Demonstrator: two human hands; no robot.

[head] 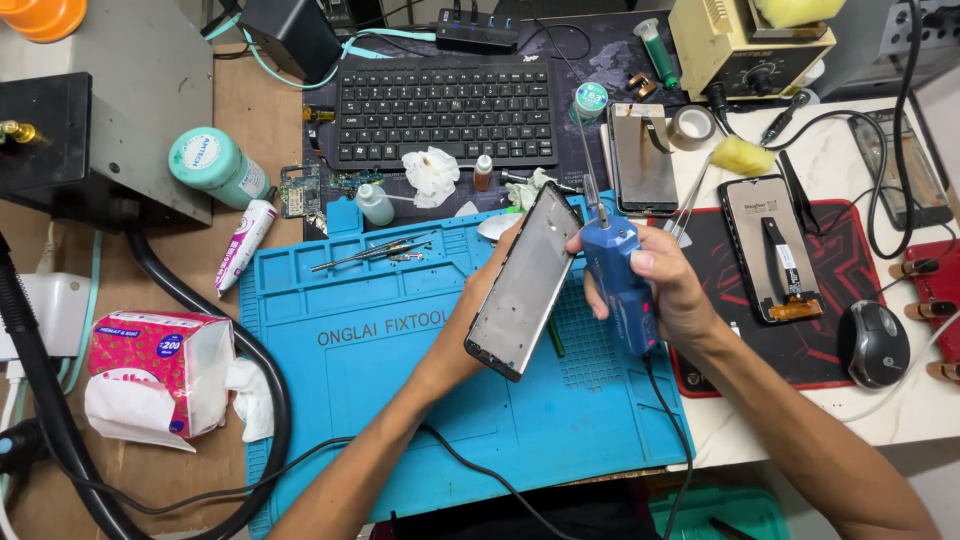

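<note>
Phone frame [524, 283] is held tilted above the blue work mat [400, 400], near mid-desk, bare inner side up. Left hand [487, 290] is closed round its left long edge from beneath, fingers behind the frame. Right hand [660, 285] is wrapped tight on a blue corded hand tool [618, 280], its thin tip standing beside the frame's top right corner; actual contact cannot be told.

Handling judged: frame is light, thin and stiff but easily bent; edges likely slick. Best gripped on both long edges near the middle, never by the corners or the open inner face. Tool is heavier, with cable drag toward the near edge.

Another screen [772, 250] lies on the red mat [830, 300] to the right, well apart.
</note>
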